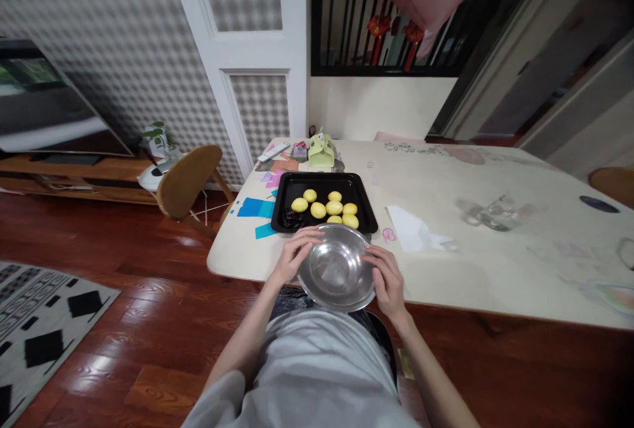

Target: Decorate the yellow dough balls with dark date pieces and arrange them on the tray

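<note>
A shiny metal bowl [337, 269] is held by its rim between my two hands, at the table's near edge. My left hand [298, 253] grips the left rim, fingers over the top. On the opposite rim, my right hand [387, 276] is closed in the same way. The bowl has nothing inside. Just beyond it lies a black tray [321, 182], its near edge partly covered by the bowl. Several yellow lemons [334, 208] rest in the tray, along with a dark, glossy item [292, 218] in its left corner that I cannot make out.
White paper [413, 230] lies right of the tray, with a clear glass vessel [498, 213] farther right. A green house-shaped box [321, 150] and a white remote [274, 152] stand behind the tray. A wooden chair [191, 183] is at the table's left end.
</note>
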Demonstrator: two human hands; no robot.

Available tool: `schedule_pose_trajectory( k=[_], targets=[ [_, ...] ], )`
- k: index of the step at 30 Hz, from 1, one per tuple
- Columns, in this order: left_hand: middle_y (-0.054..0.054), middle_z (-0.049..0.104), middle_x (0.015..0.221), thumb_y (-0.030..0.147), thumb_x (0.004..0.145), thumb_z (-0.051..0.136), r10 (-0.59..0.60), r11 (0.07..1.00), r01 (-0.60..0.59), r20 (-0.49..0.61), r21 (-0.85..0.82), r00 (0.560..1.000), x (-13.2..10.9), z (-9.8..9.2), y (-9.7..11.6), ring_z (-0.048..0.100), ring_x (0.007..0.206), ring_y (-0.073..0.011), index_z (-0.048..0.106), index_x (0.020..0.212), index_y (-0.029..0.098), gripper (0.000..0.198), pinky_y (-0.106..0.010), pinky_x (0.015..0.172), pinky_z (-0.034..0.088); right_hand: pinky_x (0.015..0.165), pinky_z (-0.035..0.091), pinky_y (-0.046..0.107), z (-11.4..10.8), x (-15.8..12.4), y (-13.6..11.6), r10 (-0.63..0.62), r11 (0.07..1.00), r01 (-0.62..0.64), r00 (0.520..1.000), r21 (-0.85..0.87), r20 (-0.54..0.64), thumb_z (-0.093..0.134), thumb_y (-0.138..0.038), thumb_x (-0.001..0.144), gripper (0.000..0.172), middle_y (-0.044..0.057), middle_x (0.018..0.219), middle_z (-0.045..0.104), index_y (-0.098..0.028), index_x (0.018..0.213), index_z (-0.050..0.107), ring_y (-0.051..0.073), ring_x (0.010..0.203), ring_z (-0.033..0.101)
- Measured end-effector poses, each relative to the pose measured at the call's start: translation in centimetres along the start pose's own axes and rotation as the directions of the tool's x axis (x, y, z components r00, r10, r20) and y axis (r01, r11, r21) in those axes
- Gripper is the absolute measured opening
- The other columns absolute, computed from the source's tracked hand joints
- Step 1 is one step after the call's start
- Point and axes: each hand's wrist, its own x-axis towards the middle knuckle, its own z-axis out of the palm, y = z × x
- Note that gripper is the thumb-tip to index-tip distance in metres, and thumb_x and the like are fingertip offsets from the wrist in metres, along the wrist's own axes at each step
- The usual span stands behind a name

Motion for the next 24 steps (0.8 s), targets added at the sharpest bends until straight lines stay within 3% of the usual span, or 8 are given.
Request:
schedule_pose_trajectory(
  k=[24],
  targets=[
    [-0.014, 0.075, 0.129, 0.033, 0.109, 0.052, 0.018, 1.000, -0.018, 0.013, 0.003, 1.000, 0.11, -0.07, -0.03, 0.060, 0.136, -0.0315, 0.080, 0.113, 0.020, 0.031, -0.056, 0.118, 0.043, 0.100, 0.056, 0.054, 0.13, -0.10, 0.15, 0.023, 1.000, -0.023, 1.000, 0.008, -0.012, 0.046, -0.023, 0.105, 0.029, 0.012, 0.121, 0.072, -0.023, 0.114, 0.073, 0.030, 0.119, 0.066]
  ],
)
